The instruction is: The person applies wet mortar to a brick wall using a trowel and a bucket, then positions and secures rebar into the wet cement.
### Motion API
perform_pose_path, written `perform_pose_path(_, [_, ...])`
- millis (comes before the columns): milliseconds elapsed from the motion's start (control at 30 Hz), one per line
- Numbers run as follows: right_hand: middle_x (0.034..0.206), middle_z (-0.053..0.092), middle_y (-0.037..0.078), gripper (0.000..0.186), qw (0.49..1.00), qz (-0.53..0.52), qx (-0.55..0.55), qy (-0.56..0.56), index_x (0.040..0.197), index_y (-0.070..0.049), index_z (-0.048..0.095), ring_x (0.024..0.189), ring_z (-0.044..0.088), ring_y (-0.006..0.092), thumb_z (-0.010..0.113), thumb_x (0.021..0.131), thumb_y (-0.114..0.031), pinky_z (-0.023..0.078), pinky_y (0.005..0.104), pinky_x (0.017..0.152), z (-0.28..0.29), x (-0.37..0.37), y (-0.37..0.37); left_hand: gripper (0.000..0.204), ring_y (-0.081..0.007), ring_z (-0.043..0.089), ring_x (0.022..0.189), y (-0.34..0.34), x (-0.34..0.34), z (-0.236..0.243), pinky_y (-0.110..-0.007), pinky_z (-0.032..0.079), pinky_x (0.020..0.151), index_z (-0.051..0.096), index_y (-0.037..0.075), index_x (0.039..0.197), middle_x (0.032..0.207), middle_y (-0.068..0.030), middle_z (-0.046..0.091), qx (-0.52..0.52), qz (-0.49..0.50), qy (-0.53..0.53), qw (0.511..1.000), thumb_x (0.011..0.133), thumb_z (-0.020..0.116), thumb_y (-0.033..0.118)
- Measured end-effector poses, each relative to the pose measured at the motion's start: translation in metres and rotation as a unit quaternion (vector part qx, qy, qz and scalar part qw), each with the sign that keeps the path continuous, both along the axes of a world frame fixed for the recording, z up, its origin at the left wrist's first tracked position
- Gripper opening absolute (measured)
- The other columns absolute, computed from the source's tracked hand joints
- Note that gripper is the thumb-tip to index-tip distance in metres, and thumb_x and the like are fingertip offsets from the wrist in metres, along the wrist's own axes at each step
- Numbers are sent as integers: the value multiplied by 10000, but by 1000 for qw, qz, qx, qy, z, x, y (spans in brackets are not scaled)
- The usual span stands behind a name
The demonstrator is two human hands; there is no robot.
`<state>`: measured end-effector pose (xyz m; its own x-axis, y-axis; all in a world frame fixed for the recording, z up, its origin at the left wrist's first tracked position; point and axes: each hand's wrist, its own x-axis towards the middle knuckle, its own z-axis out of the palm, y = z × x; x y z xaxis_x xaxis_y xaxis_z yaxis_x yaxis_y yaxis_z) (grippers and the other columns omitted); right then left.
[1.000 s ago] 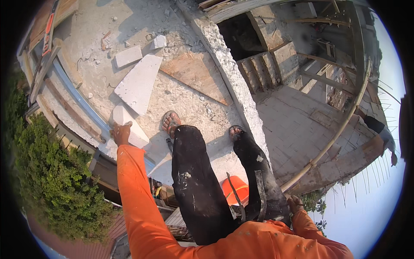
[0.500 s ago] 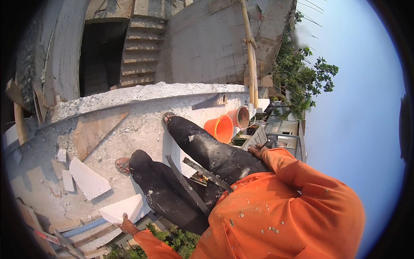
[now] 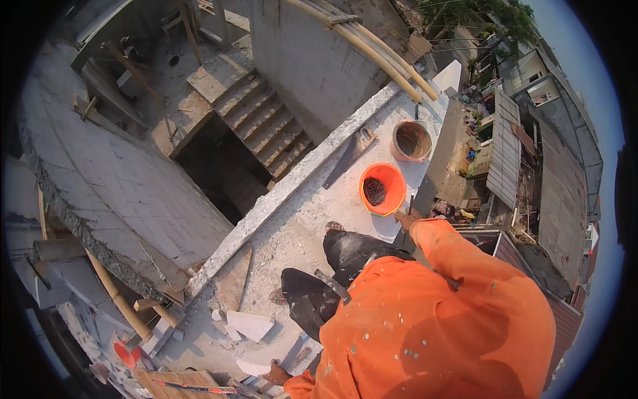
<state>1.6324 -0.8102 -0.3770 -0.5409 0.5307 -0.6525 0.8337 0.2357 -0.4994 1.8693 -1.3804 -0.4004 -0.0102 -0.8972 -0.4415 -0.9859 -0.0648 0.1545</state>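
Left hand [image 3: 276,374]: at the bottom of the frame, left of centre, you're touching the white block [image 3: 259,362] at its edge, the fingers too blurred and tucked away to tell how far they close.
White block: lower left of centre, partly covered by that hand.
Right hand [image 3: 407,218]: right of centre, fingers bent, just beside the orange bucket [image 3: 397,179]; a thin dark strip [image 3: 411,202] shows here, and I can't tell whether you grip it.
Bucket contents: dark bits [image 3: 374,191], too small to make out.
Left forearm: mostly hidden, cut off below.
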Motion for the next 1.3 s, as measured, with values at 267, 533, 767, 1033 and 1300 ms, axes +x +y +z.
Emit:
perform_pose_path(267, [460,425,11,294,958,-224,34,176,592,-103,558,378,406,128,594,778,-327,346,308,389,-9,-3,135,750,-346,566,972,136,-170,82,-391,470,836,356,-81,1266,1145,-245,521,-26,-133,121,983,619,690,102])
perform_pose_path(533, [453,372,-14,311,888,-315,38,332,609,-89,542,335,364,102,568,817,-319,289,284,311,-33,-3,205,737,-315,540,1016,207,-339,61,-379,439,882,323,-70,1296,1196,-232,485,54,-291,217,930,659,674,49])
perform_pose_path(767, [423,318,-24,357,867,-364,84,329,611,-93,506,301,338,94,512,847,-361,242,257,287,-9,-37,260,754,-306,537,1024,287,-508,28,-374,433,877,310,-58,1306,1201,-228,486,93,-328,237,910,670,693,70])
perform_pose_path(1033, [469,324,-54,349,820,-369,172,403,631,-95,518,354,285,49,519,850,-367,192,247,335,17,-77,302,687,-276,540,977,391,-643,54,-357,418,859,338,-60,1278,1119,-188,530,195,-419,330,823,682,660,55])
perform_pose_path(1300, [650,528,7,305,827,-420,167,335,674,-38,550,642,457,110,501,856,-278,366,284,625,59,-129,393,667,-288,543,975,494,-722,66,-358,423,827,350,-36,1284,1133,-193,513,236,-432,336,803,702,643,104])
